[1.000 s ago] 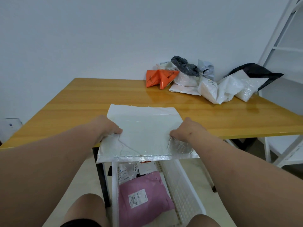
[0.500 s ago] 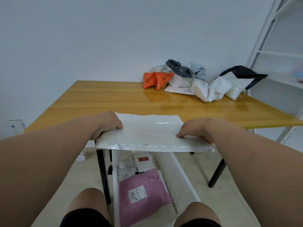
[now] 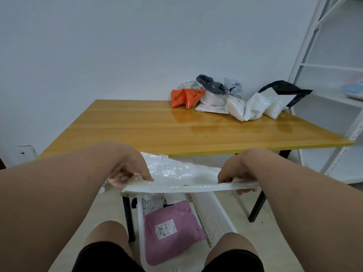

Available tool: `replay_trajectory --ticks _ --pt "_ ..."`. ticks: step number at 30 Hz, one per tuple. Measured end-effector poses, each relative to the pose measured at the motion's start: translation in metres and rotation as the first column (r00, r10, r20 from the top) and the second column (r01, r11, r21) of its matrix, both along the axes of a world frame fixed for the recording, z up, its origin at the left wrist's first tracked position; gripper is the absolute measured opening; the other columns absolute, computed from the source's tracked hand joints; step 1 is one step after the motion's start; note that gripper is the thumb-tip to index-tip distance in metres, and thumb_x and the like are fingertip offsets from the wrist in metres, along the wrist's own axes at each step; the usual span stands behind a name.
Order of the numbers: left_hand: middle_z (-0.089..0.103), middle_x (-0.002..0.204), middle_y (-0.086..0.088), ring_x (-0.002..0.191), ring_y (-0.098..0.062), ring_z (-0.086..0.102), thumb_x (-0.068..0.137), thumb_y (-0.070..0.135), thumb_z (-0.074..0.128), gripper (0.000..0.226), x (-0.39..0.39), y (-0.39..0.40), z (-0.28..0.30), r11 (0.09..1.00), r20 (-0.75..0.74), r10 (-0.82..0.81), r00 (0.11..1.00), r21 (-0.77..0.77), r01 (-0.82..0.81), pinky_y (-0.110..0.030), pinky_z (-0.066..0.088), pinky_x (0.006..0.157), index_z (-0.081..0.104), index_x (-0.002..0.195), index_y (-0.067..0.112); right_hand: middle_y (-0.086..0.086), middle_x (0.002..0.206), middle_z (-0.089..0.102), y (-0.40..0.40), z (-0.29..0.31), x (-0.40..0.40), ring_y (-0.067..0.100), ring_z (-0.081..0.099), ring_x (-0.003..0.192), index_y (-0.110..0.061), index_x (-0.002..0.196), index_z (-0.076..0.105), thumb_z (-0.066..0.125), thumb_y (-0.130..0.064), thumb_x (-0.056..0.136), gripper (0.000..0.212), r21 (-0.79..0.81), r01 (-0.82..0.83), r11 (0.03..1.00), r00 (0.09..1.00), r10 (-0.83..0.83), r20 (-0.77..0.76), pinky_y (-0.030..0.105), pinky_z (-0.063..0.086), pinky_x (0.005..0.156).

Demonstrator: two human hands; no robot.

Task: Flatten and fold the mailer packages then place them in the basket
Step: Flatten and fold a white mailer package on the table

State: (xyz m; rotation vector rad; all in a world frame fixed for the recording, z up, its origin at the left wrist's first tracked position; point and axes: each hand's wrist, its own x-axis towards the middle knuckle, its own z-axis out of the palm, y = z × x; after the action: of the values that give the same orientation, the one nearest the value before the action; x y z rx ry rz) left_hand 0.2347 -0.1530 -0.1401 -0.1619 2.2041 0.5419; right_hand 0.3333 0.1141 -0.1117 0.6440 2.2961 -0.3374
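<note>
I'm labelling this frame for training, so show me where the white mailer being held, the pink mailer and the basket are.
white mailer [image 3: 182,171]: head view, on its crinkled top face between the hands.
pink mailer [image 3: 176,216]: head view, on its bare upper face above the label.
basket [image 3: 212,214]: head view, on its right perforated wall.

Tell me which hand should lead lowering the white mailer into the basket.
Left, marginally: the left hand grips the white mailer almost directly above the basket, while the right hand holds the end overhanging its right wall.
</note>
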Motion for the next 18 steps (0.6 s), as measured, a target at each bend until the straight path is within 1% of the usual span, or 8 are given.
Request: replay_trajectory --ticks 4,6,8,10,12,14,16,18 --pt "0.049 0.056 -0.01 0.028 -0.016 0.048 0.09 0.017 0.065 0.016 0.012 0.002 -0.017 0.993 0.053 -0.1 0.994 -0.065 0.104 -0.018 0.042 0.033 0.058 0.093 0.003 0.015 0.081 0.051 -0.005 -0.01 -0.001 0.019 0.051 0.052 -0.007 0.08 0.048 0.049 -0.027 0.098 0.026 0.028 -0.051 0.998 0.999 0.051 0.016 0.017 0.04 0.044" --pt "0.049 0.048 -0.01 0.024 -0.014 0.043 0.095 0.02 0.06 0.025 0.012 0.005 -0.029 0.984 0.025 -0.144 0.989 -0.099 0.146 -0.016 0.036 0.03 0.054 0.08 0.002 0.014 0.081 0.051 -0.007 -0.02 -0.006 0.02 0.051 0.054 -0.008 0.085 0.05 0.05 -0.026 0.097 0.022 0.025 -0.065 0.998 0.998 0.065 0.013 0.015 0.041 0.042" --pt "0.058 0.051 -0.008 0.032 -0.014 0.051 0.096 0.021 0.06 0.02 0.009 0.007 -0.044 0.988 0.049 -0.134 0.99 -0.07 0.137 -0.017 0.041 0.035 0.057 0.091 0.002 0.008 0.08 0.049 -0.008 -0.032 -0.016 0.019 0.049 0.058 -0.012 0.086 0.05 0.051 -0.027 0.098 0.019 0.036 -0.115 0.993 0.993 0.115 -0.005 0.015 0.04 0.042" --pt "0.068 0.088 -0.014 0.058 -0.02 0.066 0.094 0.019 0.064 0.028 0.002 0.007 -0.061 0.995 0.043 -0.095 0.995 -0.023 0.096 -0.026 0.054 0.049 0.056 0.114 0.002 0.003 0.079 0.048 -0.008 -0.045 -0.025 0.016 0.047 0.061 -0.016 0.08 0.049 0.05 -0.026 0.098 0.021 0.06 -0.207 0.977 0.978 0.208 -0.009 0.022 0.039 0.049" --pt "0.061 0.112 -0.016 0.083 -0.027 0.067 0.092 0.019 0.066 0.041 -0.009 0.006 -0.081 0.995 0.016 -0.098 0.995 -0.017 0.099 -0.035 0.059 0.057 0.05 0.129 0.009 0.005 0.09 0.053 -0.009 -0.063 -0.036 0.017 0.052 0.071 -0.014 0.089 0.055 0.047 -0.023 0.098 0.015 0.063 -0.258 0.964 0.966 0.258 0.009 0.025 0.038 0.055" --pt "0.057 0.116 -0.016 0.092 -0.031 0.065 0.092 0.014 0.065 0.047 -0.016 0.007 -0.098 0.997 0.002 -0.074 0.997 0.016 0.074 -0.039 0.059 0.059 0.046 0.135 0.013 0.005 0.091 0.055 -0.006 -0.084 -0.05 0.017 0.053 0.076 -0.013 0.089 0.057 0.045 -0.019 0.096 0.016 0.078 -0.297 0.952 0.954 0.294 0.054 0.025 0.037 0.057" --pt "0.057 0.117 -0.017 0.092 -0.032 0.065 0.09 0.01 0.065 0.053 -0.022 0.01 -0.118 0.999 0.026 -0.044 0.999 0.033 0.043 -0.044 0.061 0.064 0.043 0.138 0.016 0.001 0.08 0.051 -0.002 -0.108 -0.066 0.013 0.048 0.067 -0.016 0.077 0.054 0.045 -0.019 0.094 0.019 0.071 -0.314 0.947 0.948 0.309 0.079 0.024 0.037 0.057" --pt "0.058 0.116 -0.019 0.092 -0.034 0.067 0.087 0.009 0.066 0.058 -0.028 0.012 -0.136 0.999 0.062 -0.016 0.998 0.032 0.014 -0.049 0.061 0.067 0.04 0.138 0.019 -0.001 0.077 0.048 0.001 -0.126 -0.079 0.011 0.045 0.065 -0.017 0.081 0.054 0.049 -0.02 0.092 0.013 0.074 -0.326 0.942 0.944 0.32 0.077 0.023 0.036 0.059"
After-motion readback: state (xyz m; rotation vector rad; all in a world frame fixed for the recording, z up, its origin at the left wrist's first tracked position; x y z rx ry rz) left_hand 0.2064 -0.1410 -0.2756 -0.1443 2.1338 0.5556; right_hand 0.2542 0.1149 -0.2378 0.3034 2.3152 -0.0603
